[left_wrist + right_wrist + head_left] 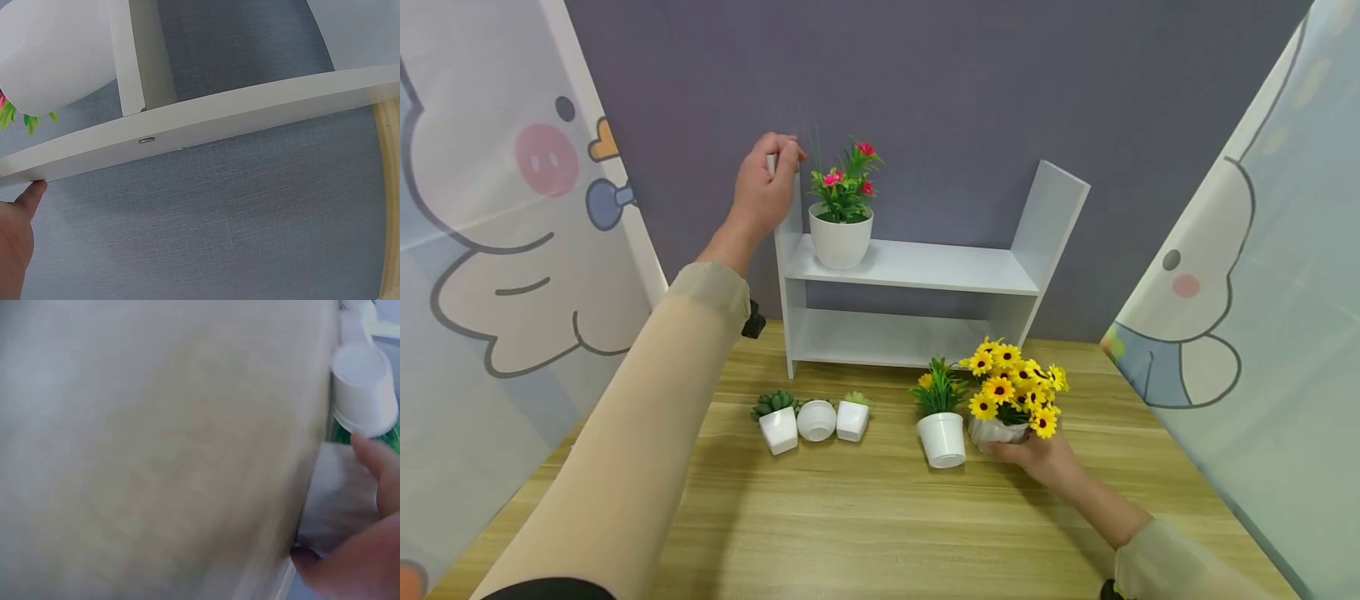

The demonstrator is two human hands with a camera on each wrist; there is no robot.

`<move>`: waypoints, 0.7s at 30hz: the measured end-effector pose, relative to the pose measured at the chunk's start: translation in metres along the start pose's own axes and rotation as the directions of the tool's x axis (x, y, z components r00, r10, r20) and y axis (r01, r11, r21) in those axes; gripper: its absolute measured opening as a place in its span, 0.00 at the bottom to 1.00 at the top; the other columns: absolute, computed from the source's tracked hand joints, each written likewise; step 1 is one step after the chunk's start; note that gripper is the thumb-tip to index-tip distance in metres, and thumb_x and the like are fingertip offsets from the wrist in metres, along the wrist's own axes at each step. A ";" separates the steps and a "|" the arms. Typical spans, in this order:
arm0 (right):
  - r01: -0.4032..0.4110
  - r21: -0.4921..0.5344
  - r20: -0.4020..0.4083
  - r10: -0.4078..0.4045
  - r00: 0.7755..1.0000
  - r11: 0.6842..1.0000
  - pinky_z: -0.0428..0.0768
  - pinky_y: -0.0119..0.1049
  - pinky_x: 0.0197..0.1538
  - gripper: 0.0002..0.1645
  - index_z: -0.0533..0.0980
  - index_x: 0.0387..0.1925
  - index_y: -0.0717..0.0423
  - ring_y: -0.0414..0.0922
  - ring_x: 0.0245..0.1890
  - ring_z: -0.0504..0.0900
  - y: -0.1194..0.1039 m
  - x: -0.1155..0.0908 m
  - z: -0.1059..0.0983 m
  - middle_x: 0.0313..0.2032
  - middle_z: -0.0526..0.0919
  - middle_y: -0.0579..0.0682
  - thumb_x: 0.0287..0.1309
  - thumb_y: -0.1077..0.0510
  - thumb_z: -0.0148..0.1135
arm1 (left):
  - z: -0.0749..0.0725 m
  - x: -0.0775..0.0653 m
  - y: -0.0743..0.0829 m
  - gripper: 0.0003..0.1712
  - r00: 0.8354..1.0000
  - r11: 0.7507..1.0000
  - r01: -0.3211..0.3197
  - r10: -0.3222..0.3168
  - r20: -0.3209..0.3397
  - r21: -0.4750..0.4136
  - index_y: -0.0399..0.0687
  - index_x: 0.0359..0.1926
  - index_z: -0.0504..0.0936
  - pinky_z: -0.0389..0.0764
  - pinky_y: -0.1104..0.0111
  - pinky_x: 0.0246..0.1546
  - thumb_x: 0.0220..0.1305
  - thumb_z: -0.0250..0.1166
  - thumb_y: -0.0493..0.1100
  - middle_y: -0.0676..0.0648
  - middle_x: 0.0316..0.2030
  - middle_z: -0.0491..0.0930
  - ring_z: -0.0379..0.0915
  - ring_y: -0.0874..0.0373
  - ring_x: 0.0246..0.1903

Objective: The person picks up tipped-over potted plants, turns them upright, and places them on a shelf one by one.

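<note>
At the top of the shelf's (917, 265) left side panel, my left hand (765, 185) holds the edge. The left wrist view shows a digit against the panel's (206, 119) outer face; the other fingers are hidden. Beside that hand, a white pot with pink flowers (841, 237) stands upright on the upper board. My right hand (1037, 457) grips the greyish pot of yellow flowers (1011, 392) at the right, in front of the shelf. In the right wrist view, thumb and fingers hold the pot's (340, 494) sides. A leafy plant in a white pot (942, 440) lies tilted just left of it.
Three small white-potted plants lie on the wooden table (850, 525) at the left: a dark green succulent (778, 429), a round pot (816, 421) and a light green succulent (852, 419). A grey wall (925, 100) rises behind the shelf, with cartoon-printed panels at both sides.
</note>
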State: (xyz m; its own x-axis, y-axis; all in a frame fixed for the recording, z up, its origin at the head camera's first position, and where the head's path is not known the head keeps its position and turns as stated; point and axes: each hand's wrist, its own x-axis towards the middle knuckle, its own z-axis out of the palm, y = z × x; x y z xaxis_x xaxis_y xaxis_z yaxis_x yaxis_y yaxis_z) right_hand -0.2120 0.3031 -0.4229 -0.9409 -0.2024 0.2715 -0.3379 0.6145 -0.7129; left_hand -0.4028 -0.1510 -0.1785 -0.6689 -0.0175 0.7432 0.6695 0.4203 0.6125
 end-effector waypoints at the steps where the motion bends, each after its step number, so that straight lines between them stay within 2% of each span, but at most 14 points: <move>1: -0.005 0.035 0.032 0.004 0.999 0.999 0.75 0.25 0.64 0.51 0.68 0.73 0.59 0.47 0.64 0.79 0.001 0.000 -0.002 0.65 0.81 0.57 0.53 0.58 0.88 | 0.000 0.000 0.000 0.23 1.000 1.000 0.004 -0.004 0.002 0.000 0.36 0.48 0.78 0.74 0.63 0.64 0.88 0.50 0.53 0.41 0.68 0.80 0.71 0.61 0.76; 5: -0.119 0.139 0.177 0.094 0.980 0.983 0.77 0.30 0.61 0.47 0.68 0.74 0.61 0.42 0.60 0.79 0.007 0.003 -0.013 0.64 0.80 0.59 0.59 0.57 0.84 | 0.000 0.000 0.000 0.23 1.000 1.000 0.003 -0.003 0.000 -0.004 0.36 0.48 0.78 0.74 0.65 0.63 0.88 0.50 0.53 0.40 0.68 0.80 0.71 0.61 0.75; 9: -0.216 0.173 0.248 0.170 0.954 0.961 0.78 0.34 0.63 0.47 0.67 0.74 0.63 0.46 0.61 0.79 0.014 0.005 -0.018 0.66 0.79 0.61 0.60 0.56 0.83 | 0.001 -0.001 0.000 0.22 1.000 1.000 -0.002 0.002 0.000 -0.003 0.39 0.44 0.77 0.75 0.62 0.67 0.88 0.50 0.52 0.40 0.68 0.80 0.70 0.61 0.76; 12: -0.233 0.168 0.259 0.185 0.948 0.958 0.78 0.38 0.64 0.47 0.67 0.75 0.62 0.48 0.62 0.78 0.017 0.005 -0.019 0.66 0.79 0.61 0.61 0.55 0.82 | 0.001 -0.001 0.000 0.22 1.000 1.000 0.002 -0.002 0.000 -0.001 0.39 0.44 0.77 0.75 0.61 0.69 0.88 0.50 0.53 0.40 0.68 0.80 0.70 0.61 0.76; 15: -0.210 0.123 0.242 0.176 0.954 0.970 0.76 0.46 0.68 0.49 0.66 0.76 0.61 0.49 0.65 0.77 0.017 0.005 -0.019 0.69 0.78 0.60 0.62 0.53 0.82 | 0.001 0.000 0.000 0.22 1.000 1.000 -0.001 0.001 -0.003 -0.001 0.38 0.43 0.76 0.74 0.61 0.71 0.88 0.50 0.52 0.39 0.66 0.80 0.71 0.61 0.76; 17: -0.193 0.100 0.226 0.167 0.960 0.976 0.74 0.49 0.70 0.50 0.66 0.77 0.61 0.49 0.66 0.76 0.016 0.005 -0.020 0.71 0.78 0.60 0.63 0.52 0.82 | 0.001 0.000 0.000 0.20 1.000 1.000 -0.004 0.004 -0.005 0.002 0.43 0.41 0.76 0.74 0.61 0.71 0.88 0.50 0.52 0.39 0.66 0.81 0.71 0.61 0.76; 21: -0.187 0.090 0.208 0.165 0.964 0.978 0.75 0.41 0.68 0.48 0.68 0.77 0.58 0.46 0.64 0.77 0.016 0.006 -0.019 0.69 0.79 0.58 0.62 0.52 0.82 | 0.000 0.000 0.000 0.19 1.000 1.000 0.005 -0.005 -0.002 0.005 0.49 0.40 0.77 0.74 0.62 0.66 0.88 0.50 0.53 0.41 0.67 0.81 0.71 0.62 0.76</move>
State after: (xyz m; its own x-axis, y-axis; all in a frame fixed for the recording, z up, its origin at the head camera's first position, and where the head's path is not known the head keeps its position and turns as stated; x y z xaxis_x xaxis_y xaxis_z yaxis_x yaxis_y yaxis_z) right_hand -0.2223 0.3265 -0.4201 -0.9677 -0.2521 0.0101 -0.1570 0.5703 -0.8063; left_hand -0.4026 -0.1513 -0.1782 -0.6717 -0.0215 0.7405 0.6644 0.4248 0.6150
